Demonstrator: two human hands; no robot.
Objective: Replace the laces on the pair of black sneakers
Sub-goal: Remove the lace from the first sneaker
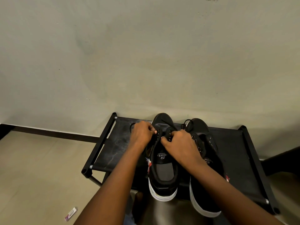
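Two black sneakers with white soles stand side by side on a black fabric shoe rack (113, 148), toes toward the wall. My left hand (142, 133) grips the left eyelet flap of the left sneaker (163, 174), fingers curled at the eyelets. My right hand (178, 143) grips that shoe's right eyelet flap near the tongue. The right sneaker (204, 189) stands untouched, partly covered by my right forearm. A loose black lace (186, 123) lies coiled over its toe. Whether a lace is in my fingers is hidden.
The rack stands against a plain wall (146, 54) with a dark skirting board. Beige floor tiles lie to the left, with a small purple and white wrapper (71, 214) on them. A dark object edge shows at the far right.
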